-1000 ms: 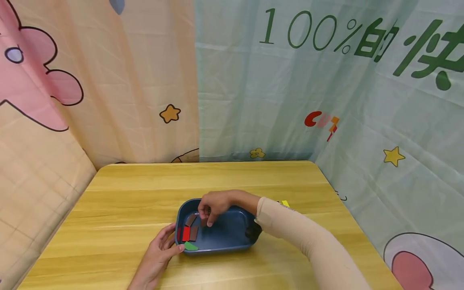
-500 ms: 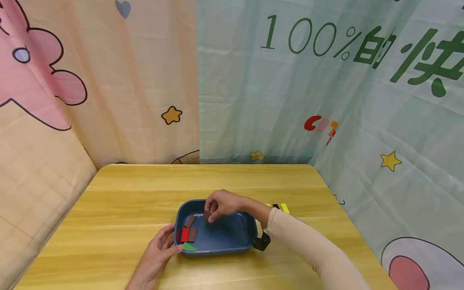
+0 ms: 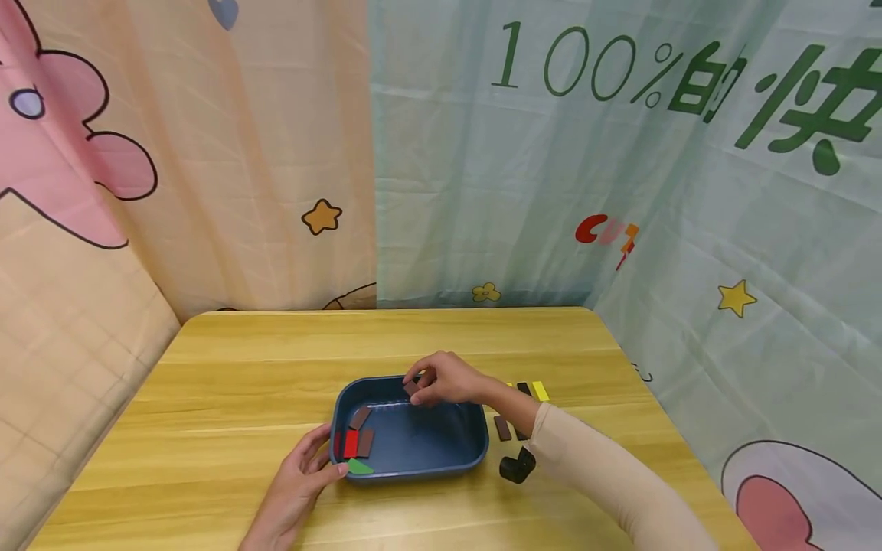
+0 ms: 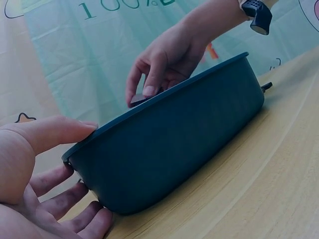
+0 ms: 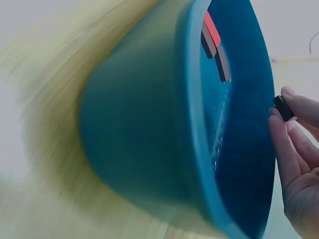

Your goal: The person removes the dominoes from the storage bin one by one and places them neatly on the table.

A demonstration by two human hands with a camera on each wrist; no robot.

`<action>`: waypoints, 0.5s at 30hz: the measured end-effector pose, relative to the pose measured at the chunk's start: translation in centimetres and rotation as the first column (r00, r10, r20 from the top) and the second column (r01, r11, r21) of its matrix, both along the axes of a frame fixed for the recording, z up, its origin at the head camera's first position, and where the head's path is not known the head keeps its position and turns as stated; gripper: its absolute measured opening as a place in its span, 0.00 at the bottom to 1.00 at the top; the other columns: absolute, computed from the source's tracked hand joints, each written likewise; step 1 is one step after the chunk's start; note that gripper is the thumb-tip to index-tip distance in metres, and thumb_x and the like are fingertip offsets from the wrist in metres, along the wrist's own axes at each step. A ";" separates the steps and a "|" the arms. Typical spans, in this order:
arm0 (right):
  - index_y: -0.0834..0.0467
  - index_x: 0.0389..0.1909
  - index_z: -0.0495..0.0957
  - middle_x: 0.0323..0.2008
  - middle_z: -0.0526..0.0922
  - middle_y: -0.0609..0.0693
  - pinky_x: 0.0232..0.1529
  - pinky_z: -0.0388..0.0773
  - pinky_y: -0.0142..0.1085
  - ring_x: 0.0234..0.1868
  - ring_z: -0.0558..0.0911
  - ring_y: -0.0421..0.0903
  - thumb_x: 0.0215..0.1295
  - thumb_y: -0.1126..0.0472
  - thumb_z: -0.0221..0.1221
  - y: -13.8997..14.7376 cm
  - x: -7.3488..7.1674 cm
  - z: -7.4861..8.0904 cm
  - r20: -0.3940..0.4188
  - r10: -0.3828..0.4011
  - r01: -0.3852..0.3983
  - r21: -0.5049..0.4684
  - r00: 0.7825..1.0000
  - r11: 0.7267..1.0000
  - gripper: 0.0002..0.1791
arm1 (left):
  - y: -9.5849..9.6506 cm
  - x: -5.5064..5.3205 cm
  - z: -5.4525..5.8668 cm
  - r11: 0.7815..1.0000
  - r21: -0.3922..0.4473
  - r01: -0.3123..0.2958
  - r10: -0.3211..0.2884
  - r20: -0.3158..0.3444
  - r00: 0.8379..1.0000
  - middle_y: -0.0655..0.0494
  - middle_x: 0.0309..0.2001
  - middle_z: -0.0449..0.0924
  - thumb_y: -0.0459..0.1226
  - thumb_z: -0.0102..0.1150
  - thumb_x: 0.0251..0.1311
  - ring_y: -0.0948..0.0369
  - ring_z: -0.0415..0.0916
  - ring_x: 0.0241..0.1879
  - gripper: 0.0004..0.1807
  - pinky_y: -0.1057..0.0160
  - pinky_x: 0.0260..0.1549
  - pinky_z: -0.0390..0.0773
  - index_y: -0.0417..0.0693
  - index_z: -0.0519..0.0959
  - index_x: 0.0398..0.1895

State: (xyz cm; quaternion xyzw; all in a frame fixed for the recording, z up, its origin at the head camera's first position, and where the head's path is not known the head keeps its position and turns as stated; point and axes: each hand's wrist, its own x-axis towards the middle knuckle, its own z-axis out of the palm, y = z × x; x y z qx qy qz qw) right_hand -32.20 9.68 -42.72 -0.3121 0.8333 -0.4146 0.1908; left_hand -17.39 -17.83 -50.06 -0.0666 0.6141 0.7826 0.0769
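My left hand (image 3: pixel 301 474) grips the left end of a deep blue plastic tray (image 3: pixel 406 474). In the left wrist view its thumb lies on the rim and the fingers press the outer wall. Between thumb and fingertips, my right hand (image 3: pixel 446 379) pinches a small dark brown block (image 3: pixel 411 388) at the tray's far rim. The right wrist view shows that block (image 5: pixel 283 108) end-on. Inside the tray's left end lie a red block (image 3: pixel 351 444), a brown block (image 3: pixel 366 444) beside it, another brown one (image 3: pixel 360 417) behind, and a green piece (image 3: pixel 360 467) near the front.
Right of the tray, on the wooden table (image 3: pixel 227 383), lie a brown block (image 3: pixel 502 428), a black block (image 3: pixel 524 389) and a yellow block (image 3: pixel 540 392). My right forearm partly covers this group. A black camera (image 3: pixel 518 465) hangs at my right wrist. Printed curtains (image 3: pixel 441 168) stand behind.
My right hand has lifted the brown block from the tray's inside and moved it right and back to the far rim. My left hand stays on the tray. More blocks show on the right.
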 end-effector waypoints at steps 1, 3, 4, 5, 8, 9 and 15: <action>0.65 0.53 0.85 0.33 0.88 0.49 0.35 0.86 0.39 0.31 0.88 0.48 0.64 0.67 0.71 0.3 0.0 0.0 0.003 -0.010 0.010 -0.010 1.000 1.000 0.17 | 0.0 0.0 0.1 1.000 -0.001 -0.001 0.001 0.004 1.000 0.38 0.77 0.56 0.22 0.65 0.61 0.42 0.59 0.71 0.42 0.68 0.52 0.76 0.36 0.58 0.77; 0.64 0.51 0.85 0.32 0.87 0.49 0.35 0.86 0.39 0.31 0.87 0.48 0.63 0.67 0.71 0.9 0.0 0.1 0.011 -0.030 0.031 -0.026 0.999 0.999 0.16 | -0.1 0.0 0.2 1.000 -0.009 0.006 -0.006 0.008 1.000 0.38 0.77 0.55 0.23 0.65 0.62 0.42 0.57 0.72 0.42 0.68 0.52 0.76 0.36 0.57 0.78; 0.63 0.50 0.85 0.32 0.86 0.49 0.36 0.86 0.39 0.31 0.87 0.48 0.63 0.67 0.71 1.1 0.0 0.1 0.017 -0.043 0.044 -0.032 0.999 0.999 0.15 | -0.1 -0.1 0.2 1.000 -0.013 0.009 -0.009 0.010 1.000 0.38 0.78 0.54 0.23 0.65 0.62 0.42 0.57 0.73 0.42 0.68 0.53 0.76 0.36 0.57 0.78; 0.63 0.49 0.85 0.32 0.86 0.50 0.36 0.86 0.40 0.31 0.86 0.48 0.63 0.67 0.71 1.4 0.0 0.1 0.021 -0.054 0.055 -0.038 0.998 0.998 0.15 | -0.1 -0.1 0.2 1.000 -0.015 0.012 -0.012 0.010 1.000 0.37 0.78 0.54 0.23 0.65 0.62 0.41 0.57 0.73 0.43 0.68 0.53 0.75 0.36 0.57 0.78; 0.63 0.49 0.85 0.32 0.85 0.51 0.37 0.86 0.42 0.30 0.85 0.47 0.62 0.67 0.72 2.3 0.1 0.0 0.030 -0.080 0.081 -0.051 0.996 0.995 0.14 | -0.2 -0.2 0.1 1.000 -0.018 0.013 -0.013 0.009 1.000 0.37 0.78 0.53 0.23 0.65 0.62 0.41 0.56 0.73 0.43 0.68 0.53 0.75 0.36 0.56 0.78; 0.62 0.48 0.85 0.32 0.85 0.51 0.37 0.86 0.42 0.30 0.84 0.47 0.62 0.67 0.72 2.5 0.1 0.0 0.031 -0.087 0.088 -0.054 0.996 0.995 0.14 | -0.2 -0.2 0.1 1.000 -0.016 0.012 -0.012 0.009 1.000 0.36 0.78 0.53 0.22 0.65 0.62 0.41 0.56 0.73 0.43 0.68 0.53 0.75 0.36 0.56 0.78; 0.60 0.48 0.84 0.33 0.84 0.50 0.37 0.84 0.39 0.33 0.83 0.46 0.63 0.65 0.72 4.3 0.3 -0.4 0.012 -0.118 0.118 -0.047 0.993 0.992 0.13 | -0.2 -0.1 0.2 1.000 -0.015 0.016 -0.016 0.008 1.000 0.36 0.78 0.53 0.22 0.65 0.62 0.41 0.56 0.73 0.43 0.68 0.53 0.76 0.36 0.55 0.79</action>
